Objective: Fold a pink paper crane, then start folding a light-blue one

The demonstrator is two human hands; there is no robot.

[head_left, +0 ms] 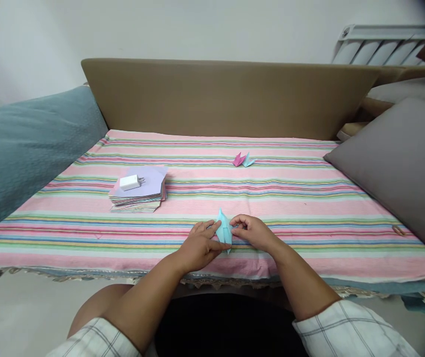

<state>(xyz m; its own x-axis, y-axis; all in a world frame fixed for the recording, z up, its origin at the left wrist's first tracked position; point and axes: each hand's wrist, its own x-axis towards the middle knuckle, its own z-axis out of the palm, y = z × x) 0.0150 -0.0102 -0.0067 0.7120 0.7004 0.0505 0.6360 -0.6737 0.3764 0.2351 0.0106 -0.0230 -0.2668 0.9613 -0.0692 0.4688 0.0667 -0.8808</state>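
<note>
A light blue folded piece of paper [224, 232], long and pointed at top and bottom, lies on the striped cloth near its front edge. My left hand [203, 244] is spread over its left side, the thumb across the lower part and a fingertip on the upper left, pressing it down. At the paper's right edge, the curled thumb and forefinger of my right hand [252, 231] are pinched together on it. Farther back stand two small folded paper figures, one magenta [239, 159] and one light blue [248, 160], side by side.
A stack of coloured paper [140, 196] lies at left with a white charger plug [131, 182] on top. The striped cloth [290, 203] covers the seat. A grey cushion [394, 163] leans at right, beside a small brown ring-shaped thing [398, 230]. A brown backrest [227, 96] rises behind.
</note>
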